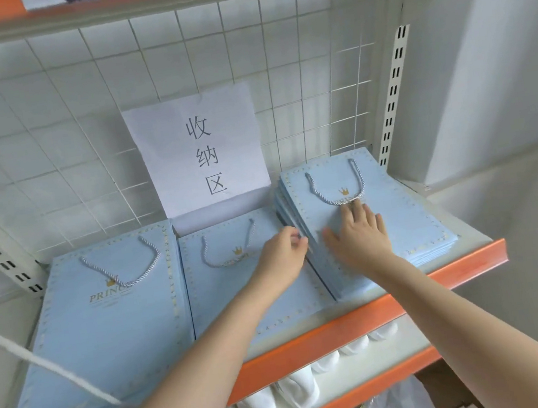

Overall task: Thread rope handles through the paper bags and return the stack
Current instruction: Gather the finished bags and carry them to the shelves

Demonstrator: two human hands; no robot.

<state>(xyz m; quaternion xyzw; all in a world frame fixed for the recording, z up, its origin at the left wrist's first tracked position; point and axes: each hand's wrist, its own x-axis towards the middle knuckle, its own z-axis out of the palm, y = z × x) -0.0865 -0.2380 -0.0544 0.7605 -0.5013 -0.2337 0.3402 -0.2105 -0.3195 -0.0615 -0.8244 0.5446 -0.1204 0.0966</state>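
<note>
The fingers of the right hand (360, 236) are lying straight and spread flat on the top bag of the right stack of paper bags (400, 216), their tips reaching just under the bottom of that bag's rope handle (335, 184), which is looping across the blue face over a gold crown print. The fingers of the left hand (283, 253) are curling against the left edge of the same stack, thumb and fingertips pinching at the layered bag edges (how many bags they are taking hold of is not clear). Both bare forearms are stretching in from the lower edge of the view.

The right stack is sitting slightly fanned at the right end of the shelf (436, 273), an orange-fronted board. Just beside it, under the left wrist, the middle pile of bags (232, 295) is lying flat with its own twisted handle showing, and touching that pile on its left the left pile of bags (105, 330) is lying with gold "PRINC" lettering partly visible. A paper sign (201, 151) with three printed characters is leaning against the white wire grid (60, 129) behind the middle pile. A white cord (41, 367) is crossing diagonally over the left pile. On the lower shelf, white slipper-like items (297, 390) are lining up in a row.
</note>
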